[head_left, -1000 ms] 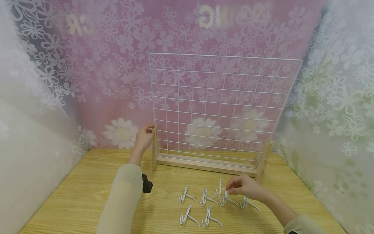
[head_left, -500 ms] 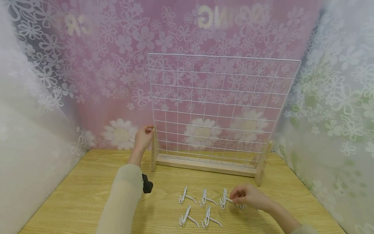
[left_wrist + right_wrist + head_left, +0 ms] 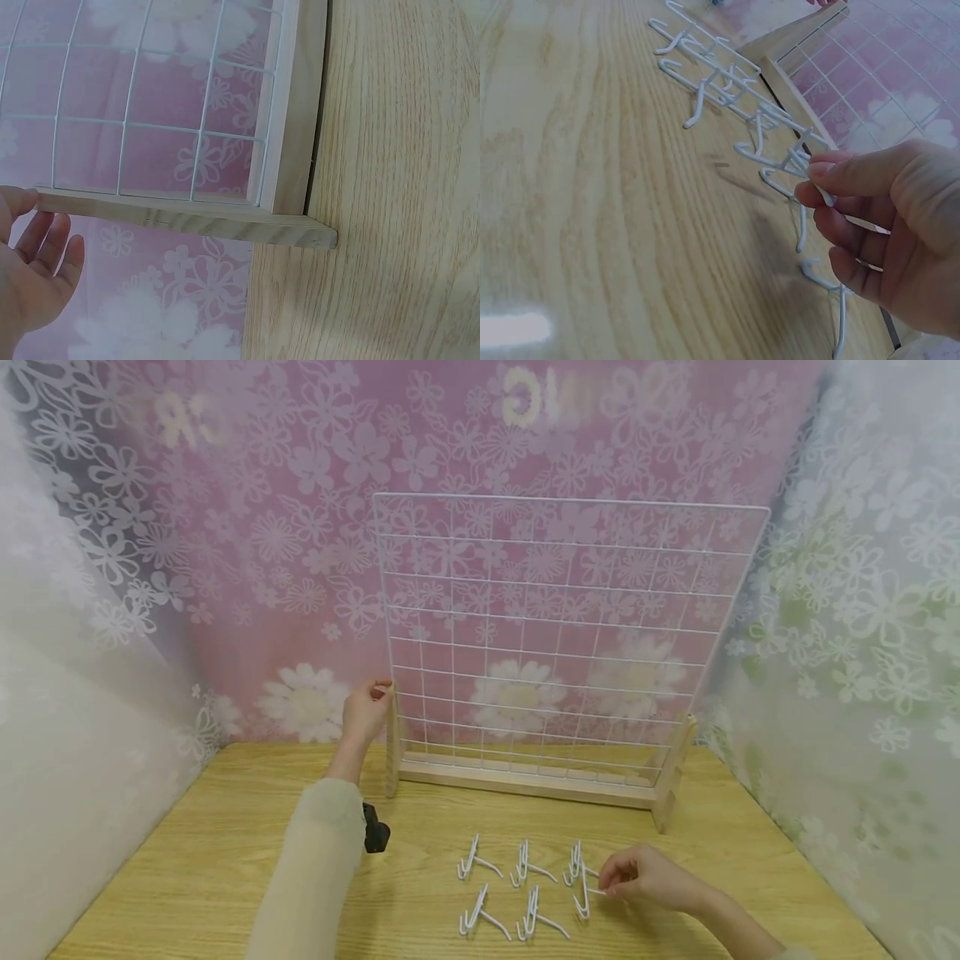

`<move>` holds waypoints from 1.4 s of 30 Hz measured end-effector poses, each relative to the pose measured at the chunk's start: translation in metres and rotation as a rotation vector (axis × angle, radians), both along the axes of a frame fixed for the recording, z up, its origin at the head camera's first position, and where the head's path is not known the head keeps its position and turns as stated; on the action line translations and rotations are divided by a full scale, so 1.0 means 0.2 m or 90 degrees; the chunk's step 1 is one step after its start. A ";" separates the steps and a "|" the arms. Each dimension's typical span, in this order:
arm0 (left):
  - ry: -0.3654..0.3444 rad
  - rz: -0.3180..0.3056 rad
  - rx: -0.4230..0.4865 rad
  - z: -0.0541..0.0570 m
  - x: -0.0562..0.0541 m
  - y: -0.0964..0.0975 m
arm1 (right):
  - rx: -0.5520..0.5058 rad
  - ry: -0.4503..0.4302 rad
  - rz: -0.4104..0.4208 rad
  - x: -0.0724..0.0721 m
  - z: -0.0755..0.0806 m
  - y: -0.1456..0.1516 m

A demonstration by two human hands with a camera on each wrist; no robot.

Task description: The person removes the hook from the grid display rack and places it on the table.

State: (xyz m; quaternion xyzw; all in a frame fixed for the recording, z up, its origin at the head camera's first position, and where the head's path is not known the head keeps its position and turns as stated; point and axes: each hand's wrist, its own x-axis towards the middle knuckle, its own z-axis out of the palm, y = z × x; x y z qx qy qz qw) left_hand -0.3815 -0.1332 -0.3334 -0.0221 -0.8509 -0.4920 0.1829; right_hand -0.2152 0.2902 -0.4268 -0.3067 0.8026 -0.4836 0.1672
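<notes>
My right hand point(image 3: 652, 878) pinches a white wire hook point(image 3: 585, 885) by its prong, just over the tabletop at the right of the other hooks. In the right wrist view, thumb and index finger meet on that prong, and a faint shadow lies below the hook. Several similar hooks lie in rows, among them a back-left hook point(image 3: 471, 860) and a front hook point(image 3: 532, 910). With thumb and fingertips, my left hand point(image 3: 37, 277) pinches the top end of the left wooden upright point(image 3: 225, 229). That upright supports a white wire grid panel point(image 3: 570, 500).
The panel stands upright on a wooden base bar point(image 3: 525, 785), with a right wooden upright point(image 3: 675, 777) at its other end. Everything rests on a wood-grain table point(image 3: 247, 827). A pink floral curtain point(image 3: 285, 577) hangs behind, and pale floral sheets flank both sides.
My right hand has brought the hook from above the back row toward the front, slightly to the right and lower. The left hand stays at the upright.
</notes>
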 end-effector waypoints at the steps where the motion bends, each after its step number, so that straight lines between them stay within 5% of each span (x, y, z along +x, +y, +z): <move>1: 0.001 0.002 -0.003 0.00 0.00 0.00 | 0.003 -0.001 -0.004 0.00 0.00 0.00; 12: -0.010 0.023 -0.018 0.00 -0.01 -0.01 | 0.009 0.004 -0.021 0.04 -0.03 -0.02; 42: -0.023 -0.006 -0.002 0.00 0.01 -0.02 | 0.034 0.013 -0.025 0.05 -0.14 -0.03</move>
